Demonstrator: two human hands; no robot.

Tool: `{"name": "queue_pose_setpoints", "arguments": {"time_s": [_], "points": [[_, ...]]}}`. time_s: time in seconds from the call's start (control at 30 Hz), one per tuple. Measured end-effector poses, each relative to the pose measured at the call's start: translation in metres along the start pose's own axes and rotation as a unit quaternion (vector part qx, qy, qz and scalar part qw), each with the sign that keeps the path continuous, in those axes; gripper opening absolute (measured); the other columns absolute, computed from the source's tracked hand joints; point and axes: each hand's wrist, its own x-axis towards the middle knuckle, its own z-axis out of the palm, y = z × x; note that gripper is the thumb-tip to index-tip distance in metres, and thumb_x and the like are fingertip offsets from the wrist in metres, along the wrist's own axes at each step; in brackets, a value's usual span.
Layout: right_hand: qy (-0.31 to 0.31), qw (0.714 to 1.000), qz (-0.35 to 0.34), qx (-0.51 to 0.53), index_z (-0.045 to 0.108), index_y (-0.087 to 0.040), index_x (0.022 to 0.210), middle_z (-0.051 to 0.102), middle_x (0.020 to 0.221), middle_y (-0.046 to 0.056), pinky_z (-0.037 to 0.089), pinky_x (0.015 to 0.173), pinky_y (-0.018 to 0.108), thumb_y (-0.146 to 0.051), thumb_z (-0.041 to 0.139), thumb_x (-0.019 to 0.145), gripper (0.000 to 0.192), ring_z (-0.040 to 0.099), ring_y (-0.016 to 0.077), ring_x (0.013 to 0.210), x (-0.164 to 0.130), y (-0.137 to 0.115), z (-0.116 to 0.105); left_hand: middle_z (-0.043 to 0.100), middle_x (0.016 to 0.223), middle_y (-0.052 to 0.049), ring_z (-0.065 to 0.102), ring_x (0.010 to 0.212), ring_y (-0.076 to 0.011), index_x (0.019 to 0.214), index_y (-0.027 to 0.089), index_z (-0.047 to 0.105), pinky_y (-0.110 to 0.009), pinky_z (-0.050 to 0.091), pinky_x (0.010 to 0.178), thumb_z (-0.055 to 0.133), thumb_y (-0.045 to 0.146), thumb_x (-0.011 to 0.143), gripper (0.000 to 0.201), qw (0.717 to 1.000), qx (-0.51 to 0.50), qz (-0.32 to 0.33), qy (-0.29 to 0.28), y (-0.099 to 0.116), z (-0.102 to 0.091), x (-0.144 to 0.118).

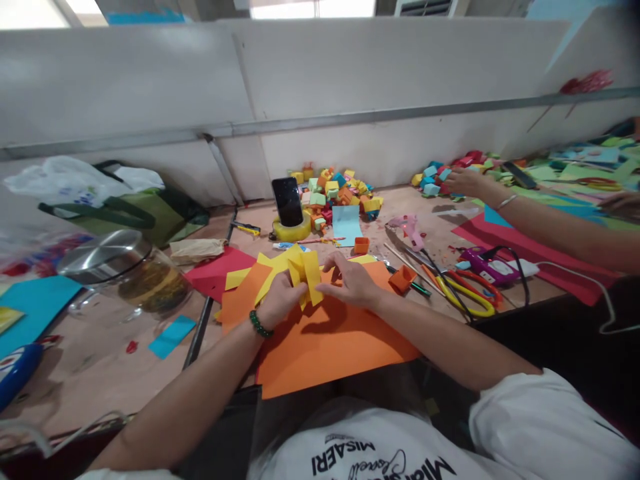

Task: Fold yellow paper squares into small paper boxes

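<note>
Craft table (pixel 125 373): "MISAERI" shirt (pixel 400 447), yellow paper (pixel 303 270).

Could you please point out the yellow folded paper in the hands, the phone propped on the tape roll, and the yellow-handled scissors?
yellow folded paper (pixel 306 268), head view, on its front flap between the hands.
phone (pixel 287 201), head view, middle of its dark screen.
yellow-handled scissors (pixel 467 303), head view, on the yellow handle loop.

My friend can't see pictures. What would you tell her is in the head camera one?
Two hands, the left hand and right hand, fold a piece of yellow paper over an orange sheet on a cluttered craft table. Scissors, a phone and a pile of small colourful paper cubes lie beyond.
</note>
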Motion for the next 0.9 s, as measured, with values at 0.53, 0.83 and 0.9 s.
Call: {"name": "queue_pose_setpoints", "arguments": {"time_s": [0.53, 0.83, 0.9], "points": [[0.001, 0.962, 0.008, 0.274, 0.047, -0.019, 0.120, 0.064, 0.110, 0.009, 0.054, 0.064, 0.027, -0.028, 0.056, 0.078, 0.044, 0.068, 0.0187, 0.087, 0.008, 0.013, 0.005, 0.070, 0.115, -0.013, 0.067, 0.103, -0.0286, 0.115, 0.015, 0.063, -0.038, 0.053, 0.088, 0.072, 0.053, 0.072, 0.058, 0.973, -0.218, -0.050, -0.060, 0.007, 0.006, -0.004], [0.026, 0.961, 0.016, 0.274, 0.047, -0.022, 0.134, 0.069, 0.085, 0.002, 0.058, 0.062, 0.028, -0.032, 0.056, 0.087, 0.048, 0.067, 0.0151, 0.069, 0.008, 0.025, 0.007, 0.074, 0.103, -0.010, 0.069, 0.095, -0.0294, 0.098, 0.017, 0.069, -0.036, 0.055, 0.079, 0.080, 0.040, 0.064, 0.042, 0.943, -0.315, -0.103, -0.033, -0.001, -0.002, 0.002], [0.040, 0.969, -0.014, 0.243, 0.042, -0.026, 0.140, 0.070, 0.087, 0.001, 0.059, 0.065, 0.028, -0.027, 0.047, 0.091, 0.050, 0.067, 0.0125, 0.067, 0.007, 0.029, 0.003, 0.074, 0.099, -0.009, 0.069, 0.089, -0.0272, 0.094, 0.017, 0.069, -0.035, 0.055, 0.077, 0.078, 0.036, 0.065, 0.036, 0.940, -0.320, -0.121, 0.000, -0.004, -0.006, 0.005]]}}
